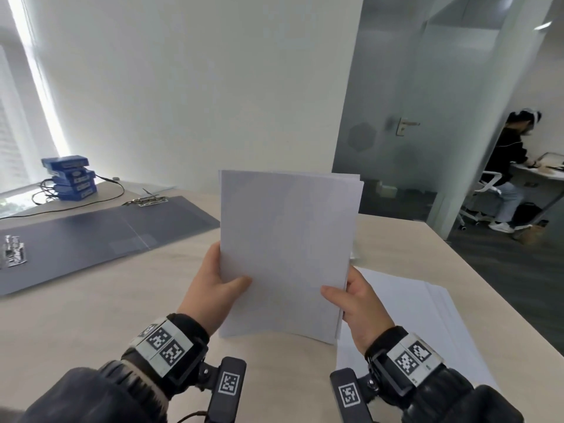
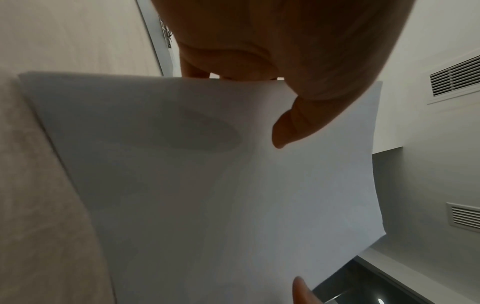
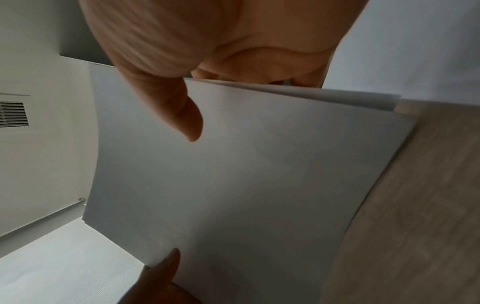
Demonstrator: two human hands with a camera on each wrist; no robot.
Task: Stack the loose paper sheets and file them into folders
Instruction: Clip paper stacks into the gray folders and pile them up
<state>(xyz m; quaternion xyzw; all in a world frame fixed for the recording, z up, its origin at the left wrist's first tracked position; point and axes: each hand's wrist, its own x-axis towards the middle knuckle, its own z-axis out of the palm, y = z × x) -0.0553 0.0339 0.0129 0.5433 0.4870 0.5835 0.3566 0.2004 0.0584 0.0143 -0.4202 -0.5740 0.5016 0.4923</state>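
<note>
Head view: both hands hold a stack of white paper sheets (image 1: 287, 248) upright over the light wood table (image 1: 91, 325), bottom edge at or just above the tabletop, can't tell which. Left hand (image 1: 213, 288) grips the stack's left edge, thumb across the front, other fingers hidden behind. Right hand (image 1: 357, 300) grips the right edge the same way, thumb on the front. Sheets aren't squared yet; back ones stick out at the top right corner. More loose sheets (image 1: 427, 325) lie flat on the table to the right, partly under the right wrist. An open dark blue folder (image 1: 100, 236) lies flat on the left w/ a metal clip (image 1: 151, 201) at its far edge and another clip (image 1: 13, 251) at its left end. Behind it, a pile of blue boxes (image 1: 71, 178) w/ a black cable (image 1: 76, 206) running by. Through the glass partition at far right, a person (image 1: 509, 166) sits at a desk.

Left wrist view: the left hand (image 2: 285, 51) pinches the paper stack (image 2: 221, 195), thumb (image 2: 291, 127) pressed on the near face, finger shadows showing through from behind. Right thumb tip (image 2: 301, 290) shows at the bottom edge.

Right wrist view: the right hand (image 3: 207, 41) clamps the paper stack (image 3: 246, 185), thumb (image 3: 187, 119) on the near face; sheets fan apart at the upper right corner. Left thumb (image 3: 166, 265) is at the bottom.
</note>
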